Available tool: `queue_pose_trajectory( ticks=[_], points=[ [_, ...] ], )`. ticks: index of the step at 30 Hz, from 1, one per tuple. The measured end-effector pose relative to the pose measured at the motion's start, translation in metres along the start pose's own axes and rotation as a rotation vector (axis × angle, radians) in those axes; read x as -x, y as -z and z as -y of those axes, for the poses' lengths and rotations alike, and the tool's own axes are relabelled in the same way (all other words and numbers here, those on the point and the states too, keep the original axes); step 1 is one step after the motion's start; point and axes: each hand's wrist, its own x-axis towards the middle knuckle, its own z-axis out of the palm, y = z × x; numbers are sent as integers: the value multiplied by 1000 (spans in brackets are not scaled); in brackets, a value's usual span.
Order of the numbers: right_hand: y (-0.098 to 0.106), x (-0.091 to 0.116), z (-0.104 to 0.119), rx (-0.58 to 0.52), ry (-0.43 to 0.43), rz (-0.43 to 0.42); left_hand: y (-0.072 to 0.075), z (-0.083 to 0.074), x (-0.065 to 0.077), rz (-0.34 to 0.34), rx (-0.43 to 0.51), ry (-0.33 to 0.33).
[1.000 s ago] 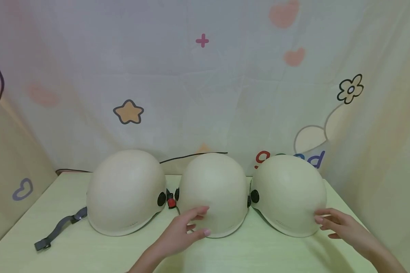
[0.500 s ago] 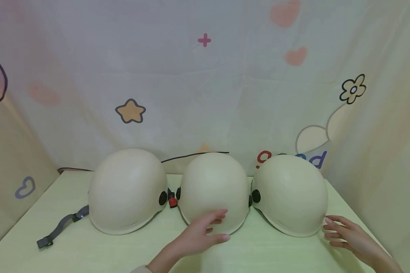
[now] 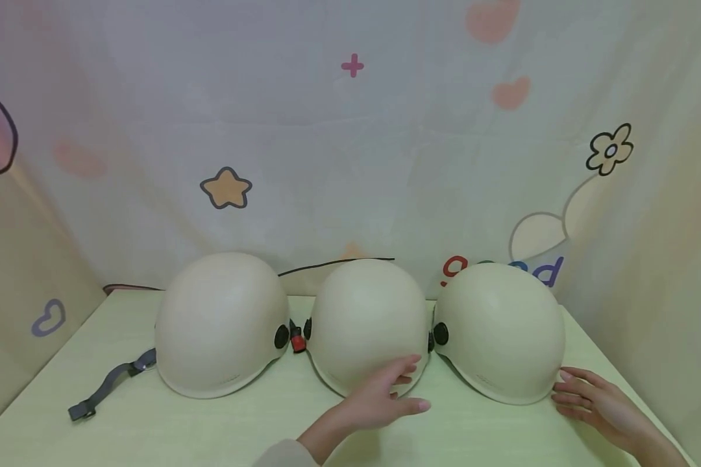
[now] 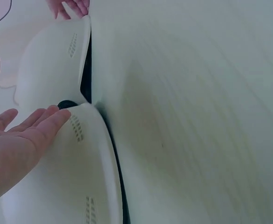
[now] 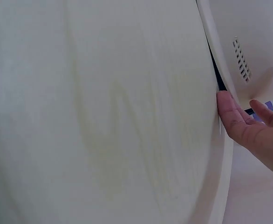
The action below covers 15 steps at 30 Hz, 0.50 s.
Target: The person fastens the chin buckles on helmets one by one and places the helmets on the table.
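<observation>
Three cream helmets stand in a row on the pale table, domes up: the left helmet, the middle helmet and the right helmet. My left hand hovers before the lower front of the middle helmet, fingers extended and thumb apart, holding nothing. In the left wrist view this hand overlaps the helmet shell near a black side disc. My right hand is at the right helmet's outer edge, fingers loosely spread. The right wrist view shows its fingertips right at the rim beside the vent holes.
A grey strap with a buckle lies on the table left of the left helmet. Between the left and middle helmets sits a red and black buckle. A patterned curtain encloses the back and sides.
My left hand has moved rightward across the front of the middle helmet. My right hand has shifted slightly right and down along the right helmet's edge. The helmets keep their places on the table.
</observation>
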Motion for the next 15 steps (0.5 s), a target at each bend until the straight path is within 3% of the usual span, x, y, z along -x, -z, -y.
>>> queue_pose_trajectory(
  ticks=[9,15],
  points=[
    [3,-2,-5,-79,43,63,-17,3,-15,-2,-116,38],
    [3,-4,-6,-101,66,79,-22,4,-18,-10,-123,43]
  ],
)
